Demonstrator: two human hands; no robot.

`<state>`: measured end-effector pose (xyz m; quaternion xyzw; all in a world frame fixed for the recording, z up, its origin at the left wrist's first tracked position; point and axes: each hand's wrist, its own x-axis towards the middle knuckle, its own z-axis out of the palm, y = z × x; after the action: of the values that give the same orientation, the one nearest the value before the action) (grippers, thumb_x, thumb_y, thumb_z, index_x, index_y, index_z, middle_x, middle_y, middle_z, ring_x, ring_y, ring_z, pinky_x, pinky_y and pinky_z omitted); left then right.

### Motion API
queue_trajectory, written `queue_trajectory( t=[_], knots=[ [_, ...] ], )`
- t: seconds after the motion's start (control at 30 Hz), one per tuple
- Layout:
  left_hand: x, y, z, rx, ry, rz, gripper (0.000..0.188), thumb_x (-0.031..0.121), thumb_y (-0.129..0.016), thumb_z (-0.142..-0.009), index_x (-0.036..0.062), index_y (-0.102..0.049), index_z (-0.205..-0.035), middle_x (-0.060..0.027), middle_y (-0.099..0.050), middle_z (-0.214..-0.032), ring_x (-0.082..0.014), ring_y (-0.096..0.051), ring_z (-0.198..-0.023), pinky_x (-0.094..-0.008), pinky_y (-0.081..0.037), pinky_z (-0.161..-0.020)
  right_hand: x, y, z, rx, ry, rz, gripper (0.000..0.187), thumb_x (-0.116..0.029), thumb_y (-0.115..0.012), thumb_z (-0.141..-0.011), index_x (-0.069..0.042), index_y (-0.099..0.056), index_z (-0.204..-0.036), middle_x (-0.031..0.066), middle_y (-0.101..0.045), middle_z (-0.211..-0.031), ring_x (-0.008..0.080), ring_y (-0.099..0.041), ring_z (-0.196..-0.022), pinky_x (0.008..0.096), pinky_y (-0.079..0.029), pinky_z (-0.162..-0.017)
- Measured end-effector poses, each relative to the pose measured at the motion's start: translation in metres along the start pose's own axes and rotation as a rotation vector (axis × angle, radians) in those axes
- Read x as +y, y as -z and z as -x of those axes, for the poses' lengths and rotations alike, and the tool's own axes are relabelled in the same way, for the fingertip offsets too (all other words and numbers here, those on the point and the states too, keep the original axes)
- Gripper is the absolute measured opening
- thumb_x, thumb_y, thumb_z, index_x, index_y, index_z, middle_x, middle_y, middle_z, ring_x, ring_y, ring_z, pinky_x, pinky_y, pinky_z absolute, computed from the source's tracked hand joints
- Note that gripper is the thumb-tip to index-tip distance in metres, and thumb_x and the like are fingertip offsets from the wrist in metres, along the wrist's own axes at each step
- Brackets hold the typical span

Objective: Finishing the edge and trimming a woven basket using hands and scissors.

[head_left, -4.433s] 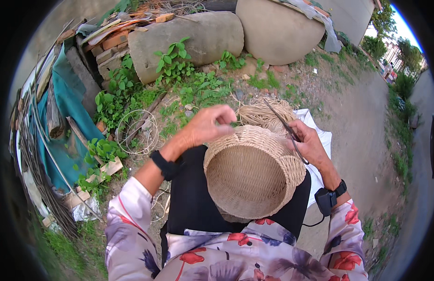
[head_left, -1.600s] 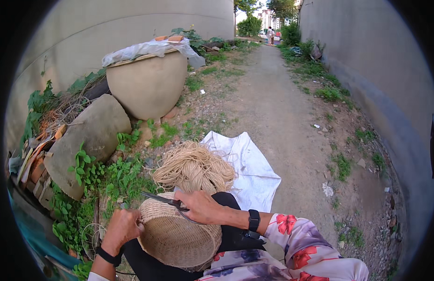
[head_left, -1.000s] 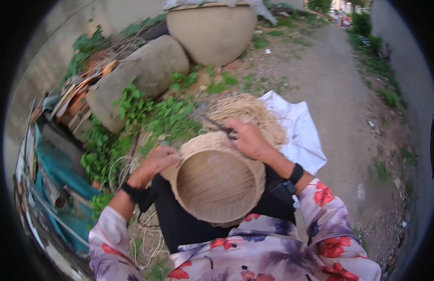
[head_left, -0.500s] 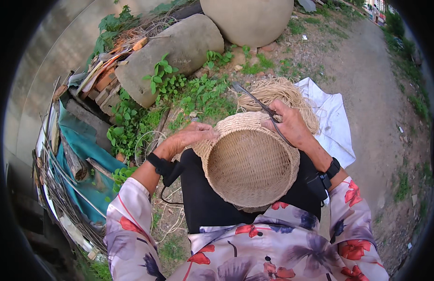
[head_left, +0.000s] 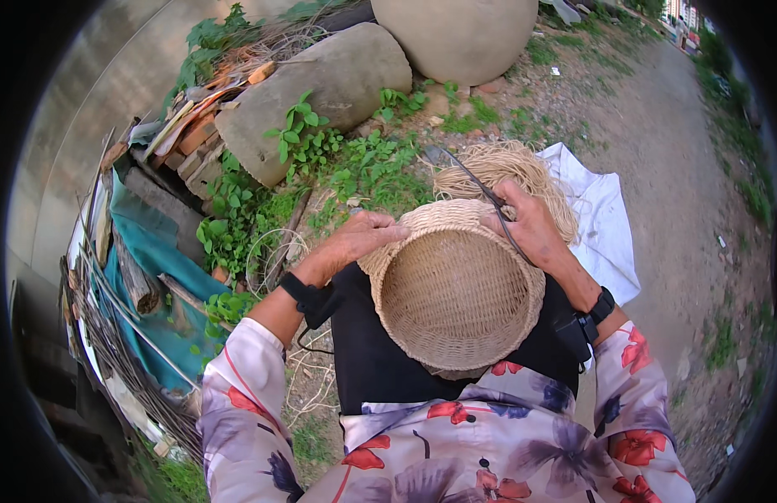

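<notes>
A round, pale woven basket [head_left: 455, 293] rests tilted on my lap, its opening facing me. My left hand [head_left: 367, 237] pinches the basket's far-left rim, with thumb and fingers pressed together. At the far-right rim, my right hand [head_left: 527, 222] is closed around what looks like a pair of dark metal scissors [head_left: 468, 173]. Their long, thin end points up and left past the rim, and a dark curved part runs down beside the basket wall. My right palm hides part of them. Both wrists wear black bands.
Beyond the basket, a heap of tan cord [head_left: 523, 172] lies partly on a white cloth [head_left: 602, 214]. Left are green plants [head_left: 238, 205], a concrete cylinder [head_left: 321, 92], stacked bricks, a teal sheet [head_left: 158, 293] and sticks. A dirt path [head_left: 657, 151] runs along the right.
The whole view has shifted slightly, with things appearing a little further right. My left hand has moved slightly inward along the rim. Both hands keep their hold.
</notes>
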<state>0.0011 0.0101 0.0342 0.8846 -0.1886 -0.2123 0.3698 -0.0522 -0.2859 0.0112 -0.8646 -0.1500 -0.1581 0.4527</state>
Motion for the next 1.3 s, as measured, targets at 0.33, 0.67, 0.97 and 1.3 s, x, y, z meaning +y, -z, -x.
queue_trajectory(
  t=[0.33, 0.67, 0.97, 1.3],
  knots=[
    [0.008, -0.022, 0.008, 0.239, -0.283, -0.129, 0.023, 0.021, -0.064, -0.087, -0.0006, -0.058, -0.084, -0.0115, -0.055, -0.071, -0.0198, -0.054, -0.065, -0.0359, -0.044, -0.061, 0.000, 0.002, 0.002, 0.002, -0.033, 0.022, 0.037, -0.022, -0.075, -0.077, -0.001, -0.055, -0.101, 0.0179, -0.066, -0.087, 0.0338, -0.065, -0.082, 0.0392, -0.048, -0.072],
    [-0.003, -0.034, -0.001, 0.386, -0.565, -0.521, 0.023, 0.022, -0.055, -0.092, 0.0010, -0.054, -0.083, -0.0167, -0.052, -0.074, -0.0376, -0.054, -0.072, -0.0441, -0.044, -0.064, 0.016, -0.002, -0.004, 0.006, -0.033, -0.051, 0.036, -0.023, -0.075, -0.076, -0.002, -0.057, -0.099, 0.0173, -0.066, -0.088, 0.0306, -0.065, -0.081, 0.0369, -0.049, -0.074],
    [0.000, -0.013, -0.006, 0.142, -0.410, -0.391, 0.025, 0.025, -0.053, -0.094, 0.0018, -0.056, -0.085, -0.0180, -0.055, -0.074, -0.0374, -0.056, -0.073, -0.0434, -0.044, -0.065, 0.007, -0.001, -0.002, -0.001, -0.006, -0.006, 0.036, -0.020, -0.076, -0.075, -0.001, -0.056, -0.097, 0.0158, -0.064, -0.085, 0.0297, -0.064, -0.079, 0.0367, -0.048, -0.071],
    [-0.017, -0.005, -0.002, 0.011, -0.426, -0.353, 0.020, 0.019, -0.066, -0.084, 0.0056, -0.059, -0.097, -0.0083, -0.057, -0.087, -0.0175, -0.055, -0.083, -0.0342, -0.045, -0.075, 0.011, 0.000, 0.000, -0.008, -0.011, -0.032, 0.037, -0.023, -0.076, -0.076, 0.000, -0.056, -0.097, 0.0174, -0.065, -0.081, 0.0295, -0.063, -0.074, 0.0377, -0.048, -0.068]
  ],
)
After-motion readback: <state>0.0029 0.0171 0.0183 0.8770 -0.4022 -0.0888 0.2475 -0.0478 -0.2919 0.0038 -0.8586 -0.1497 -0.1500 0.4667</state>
